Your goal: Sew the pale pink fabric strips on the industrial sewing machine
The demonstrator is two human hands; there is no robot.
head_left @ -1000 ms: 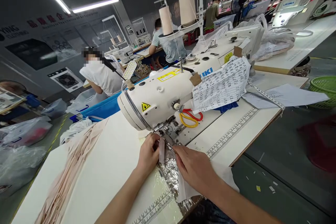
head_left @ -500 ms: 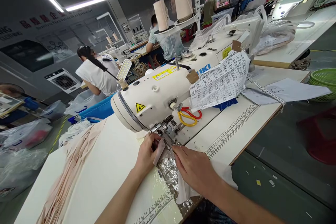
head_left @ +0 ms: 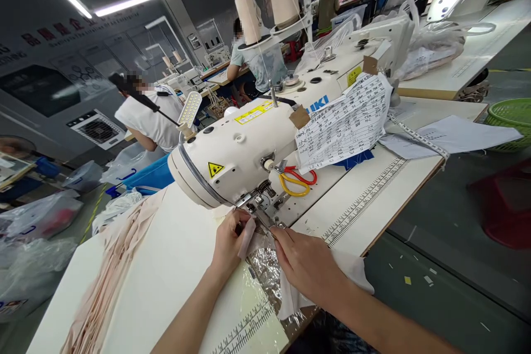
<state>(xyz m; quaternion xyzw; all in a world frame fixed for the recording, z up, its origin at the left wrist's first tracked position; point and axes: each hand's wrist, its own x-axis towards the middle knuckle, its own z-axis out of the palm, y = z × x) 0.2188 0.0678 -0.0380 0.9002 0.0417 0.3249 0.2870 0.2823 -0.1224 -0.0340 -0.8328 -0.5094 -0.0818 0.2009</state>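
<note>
My left hand (head_left: 229, 240) is closed in a pinch on a strip of pale pink fabric (head_left: 248, 239), right by the presser foot of the white sewing machine (head_left: 232, 149). My right hand (head_left: 309, 265) is closed too, its fingertips at a slim metal piece (head_left: 265, 224) in front of the needle area. Whether that piece is a hand tool or part of the machine I cannot tell. More pale fabric (head_left: 290, 294) hangs beneath the right hand, over shiny clear film (head_left: 265, 268) on the table's front edge.
Scissors with red and yellow handles (head_left: 294, 188) lie beside the machine. A handwritten sheet (head_left: 342, 124) is taped to its body. Folded pink fabric strips (head_left: 112, 265) lie on the left of the table (head_left: 166, 276). A tape measure (head_left: 418, 135) and papers lie right; co-workers sit behind.
The view has shifted slightly, so the machine sits a little further left and up. Both hands stay at the needle area with nearly the same grip; the pale strip by my left hand has moved slightly.
</note>
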